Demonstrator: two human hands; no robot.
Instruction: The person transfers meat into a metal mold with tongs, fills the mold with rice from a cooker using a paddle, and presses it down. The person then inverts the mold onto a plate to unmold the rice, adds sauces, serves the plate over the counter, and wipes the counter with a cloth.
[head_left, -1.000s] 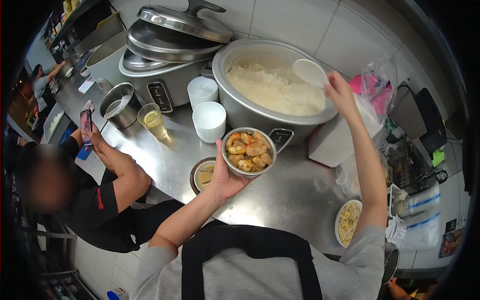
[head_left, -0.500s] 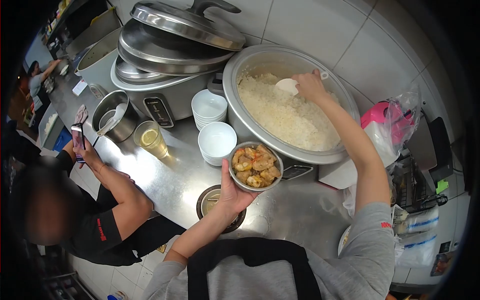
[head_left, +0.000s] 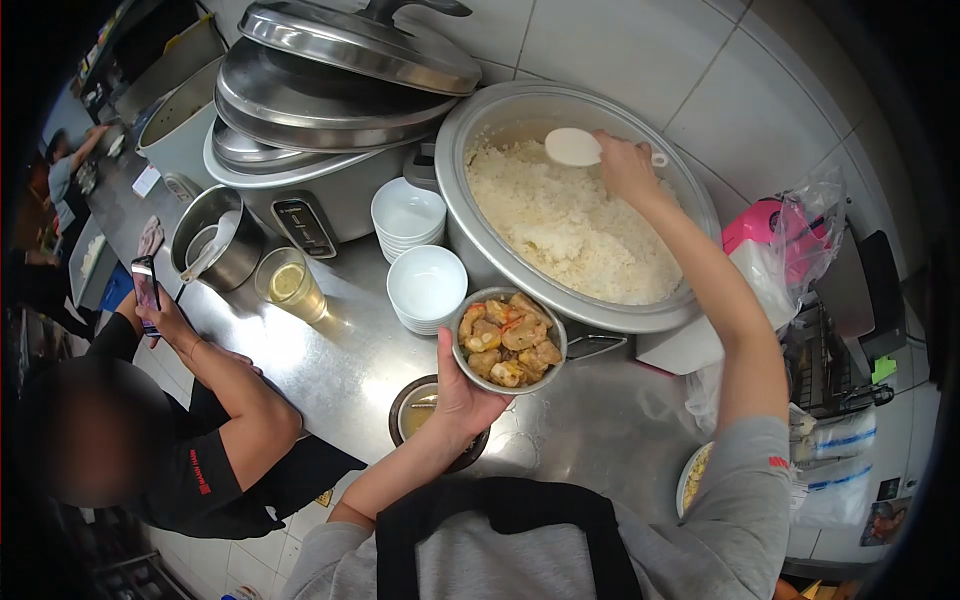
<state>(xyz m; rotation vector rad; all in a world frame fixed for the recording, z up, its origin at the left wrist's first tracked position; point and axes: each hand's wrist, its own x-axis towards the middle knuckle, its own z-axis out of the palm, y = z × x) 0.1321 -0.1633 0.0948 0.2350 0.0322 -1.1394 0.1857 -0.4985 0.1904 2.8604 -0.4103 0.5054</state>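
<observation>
My left hand [head_left: 464,395] is closed round the side of a small metal bowl [head_left: 463,366], which is full of chunky cooked meat pieces [head_left: 510,340] in sauce. Over the big rice cooker pot [head_left: 470,235], my right hand [head_left: 630,165] grips a white rice paddle [head_left: 573,147] by its handle. The paddle's blade points left, above the far part of the cooked rice [head_left: 560,220]. Two stacks of white bowls [head_left: 427,283] stand just left of the pot, close to the metal bowl.
Metal lids [head_left: 330,95] are piled on a second cooker [head_left: 300,220]. A steel pot [head_left: 215,240] and a glass of pale drink [head_left: 290,283] stand on the steel counter [head_left: 340,345]. At left, another person [head_left: 240,400] holds a phone [head_left: 146,285]. A brown-rimmed bowl [head_left: 400,415] lies near my left forearm.
The paddle has risen off the rice and swung up toward the pot's far side with my right hand. The view has shifted slightly; my left hand still holds the metal bowl.
</observation>
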